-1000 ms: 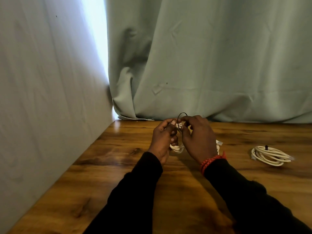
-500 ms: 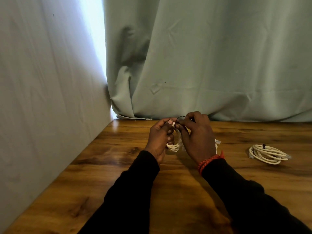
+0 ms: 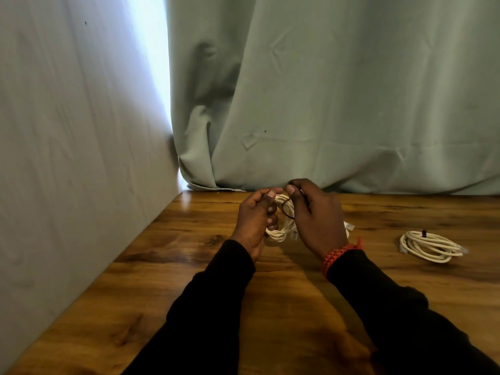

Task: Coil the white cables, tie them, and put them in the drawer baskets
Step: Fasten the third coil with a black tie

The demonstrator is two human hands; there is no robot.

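Makeshift indoor recording corner, probably in a home or small room; exact type cannot be told. Wood-grain desk [image 3: 270, 307] is closed in by pale green curtain [image 3: 351, 104] at the back and a plain pale wall [image 3: 67, 158] on the left. Daylight is seen through the gap [image 3: 151, 63] between wall and curtain. No tools or machines are seen, only a tied white cable coil [image 3: 430, 246] lying on the desk.

The right hand [image 3: 315, 215] hides much of the white cable [image 3: 281, 228]. The thin dark band [image 3: 287, 212] goes behind its fingers. Both sleeves are cut off at the near edge
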